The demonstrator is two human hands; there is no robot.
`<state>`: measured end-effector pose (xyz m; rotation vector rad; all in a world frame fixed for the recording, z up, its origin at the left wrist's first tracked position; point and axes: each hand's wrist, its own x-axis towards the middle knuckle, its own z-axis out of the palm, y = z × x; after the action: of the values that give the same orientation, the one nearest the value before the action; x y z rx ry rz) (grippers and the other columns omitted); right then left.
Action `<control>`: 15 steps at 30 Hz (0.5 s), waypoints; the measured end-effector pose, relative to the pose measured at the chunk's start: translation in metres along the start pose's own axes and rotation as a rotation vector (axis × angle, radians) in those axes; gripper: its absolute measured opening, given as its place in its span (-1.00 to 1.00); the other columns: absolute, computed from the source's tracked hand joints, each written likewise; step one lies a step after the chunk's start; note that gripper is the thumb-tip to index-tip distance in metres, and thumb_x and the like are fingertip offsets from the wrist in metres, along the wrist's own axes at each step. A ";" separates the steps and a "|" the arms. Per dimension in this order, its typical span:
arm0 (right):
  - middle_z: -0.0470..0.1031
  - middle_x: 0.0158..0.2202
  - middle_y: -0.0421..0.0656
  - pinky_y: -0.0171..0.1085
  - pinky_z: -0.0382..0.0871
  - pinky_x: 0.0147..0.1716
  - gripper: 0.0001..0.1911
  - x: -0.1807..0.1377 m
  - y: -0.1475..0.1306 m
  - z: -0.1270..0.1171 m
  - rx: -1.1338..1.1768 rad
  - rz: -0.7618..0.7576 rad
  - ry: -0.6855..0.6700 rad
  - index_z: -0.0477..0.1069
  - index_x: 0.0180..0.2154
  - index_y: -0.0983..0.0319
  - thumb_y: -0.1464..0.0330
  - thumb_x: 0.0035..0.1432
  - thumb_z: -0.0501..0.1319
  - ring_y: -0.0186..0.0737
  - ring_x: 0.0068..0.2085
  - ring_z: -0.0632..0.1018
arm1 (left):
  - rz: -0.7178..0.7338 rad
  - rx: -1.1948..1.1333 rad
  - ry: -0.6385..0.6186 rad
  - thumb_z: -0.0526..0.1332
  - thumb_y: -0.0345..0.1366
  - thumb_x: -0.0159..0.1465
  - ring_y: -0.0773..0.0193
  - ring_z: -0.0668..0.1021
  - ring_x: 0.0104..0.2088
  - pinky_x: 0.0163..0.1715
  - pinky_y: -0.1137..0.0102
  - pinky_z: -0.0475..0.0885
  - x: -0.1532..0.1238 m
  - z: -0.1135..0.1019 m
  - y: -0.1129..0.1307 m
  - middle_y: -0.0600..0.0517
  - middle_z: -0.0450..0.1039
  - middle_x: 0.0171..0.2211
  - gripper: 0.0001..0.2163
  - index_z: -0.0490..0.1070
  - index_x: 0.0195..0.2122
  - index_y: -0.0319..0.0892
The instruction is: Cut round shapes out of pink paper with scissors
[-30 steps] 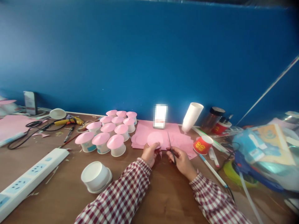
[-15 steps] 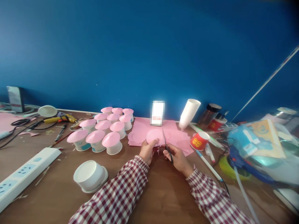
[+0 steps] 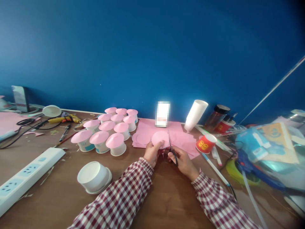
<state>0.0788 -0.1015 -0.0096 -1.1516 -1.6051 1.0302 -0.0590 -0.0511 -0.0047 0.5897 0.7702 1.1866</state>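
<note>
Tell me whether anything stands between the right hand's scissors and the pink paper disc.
Nothing visible does: the scissors in the right hand are beside the pink disc, whose near edge the left hand holds.

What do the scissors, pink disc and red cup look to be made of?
Scissors: likely dull metal, by the thin grey blades; dark handles, perhaps plastic.
Pink disc: probably matte paper or thin card, flat and without gloss.
Red cup: probably smooth paperboard, given the printed yellow design.
</note>
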 end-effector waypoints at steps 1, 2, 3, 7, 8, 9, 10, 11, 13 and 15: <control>0.37 -0.45 -0.19 -0.34 0.33 -0.43 -0.72 0.000 0.000 0.000 0.000 0.001 -0.001 0.37 -0.23 0.27 0.18 0.20 0.12 -0.30 -0.43 0.42 | -0.003 0.002 -0.001 0.40 -0.30 -0.09 0.35 0.50 -0.52 -0.59 0.51 0.36 0.000 0.000 0.000 0.00 0.46 -0.50 -0.73 0.42 -0.40 -0.31; 0.37 -0.45 -0.19 -0.34 0.33 -0.43 -0.72 0.000 -0.001 0.000 0.000 0.002 -0.002 0.37 -0.23 0.27 0.18 0.20 0.12 -0.30 -0.43 0.42 | -0.005 0.007 -0.002 0.40 -0.30 -0.10 0.35 0.50 -0.52 -0.60 0.52 0.36 0.000 0.000 0.000 -0.01 0.46 -0.50 -0.73 0.43 -0.41 -0.32; 0.37 -0.45 -0.18 -0.34 0.34 -0.43 -0.72 0.000 -0.001 0.000 0.001 0.003 -0.003 0.37 -0.23 0.27 0.18 0.20 0.12 -0.30 -0.43 0.42 | -0.006 0.014 -0.004 0.40 -0.29 -0.10 0.36 0.50 -0.52 -0.60 0.52 0.36 0.001 0.000 -0.001 -0.02 0.46 -0.50 -0.73 0.44 -0.41 -0.33; 0.38 -0.44 -0.18 -0.34 0.34 -0.43 -0.72 0.000 0.000 0.000 0.006 -0.002 -0.005 0.36 -0.21 0.27 0.18 0.21 0.12 -0.30 -0.42 0.42 | -0.004 0.029 0.003 0.42 -0.27 -0.12 0.36 0.49 -0.53 -0.60 0.52 0.37 0.002 -0.001 -0.002 -0.02 0.46 -0.50 -0.71 0.45 -0.42 -0.34; 0.38 -0.44 -0.18 -0.34 0.34 -0.43 -0.72 0.000 0.000 0.000 0.002 -0.002 -0.004 0.36 -0.21 0.27 0.18 0.21 0.12 -0.30 -0.43 0.42 | -0.005 0.029 0.003 0.42 -0.27 -0.12 0.36 0.49 -0.52 -0.59 0.52 0.38 0.002 -0.001 -0.002 -0.02 0.46 -0.50 -0.70 0.45 -0.42 -0.34; 0.38 -0.45 -0.18 -0.34 0.33 -0.44 -0.72 0.000 0.000 0.000 -0.004 -0.002 -0.002 0.36 -0.21 0.27 0.18 0.20 0.12 -0.30 -0.43 0.42 | -0.006 0.030 0.004 0.42 -0.27 -0.13 0.36 0.49 -0.52 -0.59 0.52 0.38 0.002 -0.001 -0.002 -0.03 0.46 -0.50 -0.70 0.45 -0.42 -0.34; 0.38 -0.45 -0.19 -0.35 0.33 -0.44 -0.72 0.000 0.000 0.000 -0.008 -0.001 -0.001 0.36 -0.22 0.27 0.18 0.20 0.12 -0.31 -0.43 0.42 | -0.007 0.032 0.007 0.42 -0.27 -0.13 0.36 0.49 -0.53 -0.59 0.52 0.38 0.002 -0.001 -0.002 -0.03 0.46 -0.50 -0.70 0.46 -0.42 -0.34; 0.38 -0.45 -0.19 -0.35 0.33 -0.44 -0.72 0.000 0.000 0.000 -0.010 -0.001 0.000 0.36 -0.22 0.27 0.18 0.20 0.12 -0.31 -0.43 0.42 | -0.007 0.035 0.008 0.42 -0.27 -0.13 0.37 0.49 -0.53 -0.59 0.52 0.38 0.002 -0.001 -0.002 -0.03 0.46 -0.50 -0.70 0.46 -0.42 -0.34; 0.37 -0.46 -0.19 -0.35 0.33 -0.45 -0.72 0.001 0.000 0.000 -0.015 -0.005 0.002 0.35 -0.24 0.27 0.18 0.20 0.12 -0.31 -0.44 0.42 | -0.007 0.044 0.004 0.42 -0.27 -0.12 0.36 0.49 -0.53 -0.59 0.51 0.38 0.002 -0.001 -0.002 -0.04 0.47 -0.50 -0.70 0.46 -0.41 -0.34; 0.36 -0.47 -0.19 -0.35 0.32 -0.46 -0.73 0.001 0.000 0.000 -0.029 -0.013 0.003 0.36 -0.26 0.27 0.18 0.20 0.12 -0.31 -0.44 0.41 | -0.006 0.043 0.004 0.42 -0.27 -0.12 0.35 0.49 -0.52 -0.58 0.51 0.38 0.002 -0.002 -0.003 -0.04 0.47 -0.50 -0.70 0.46 -0.41 -0.33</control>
<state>0.0792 -0.1008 -0.0097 -1.1600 -1.6279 1.0000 -0.0583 -0.0495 -0.0082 0.6204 0.8018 1.1679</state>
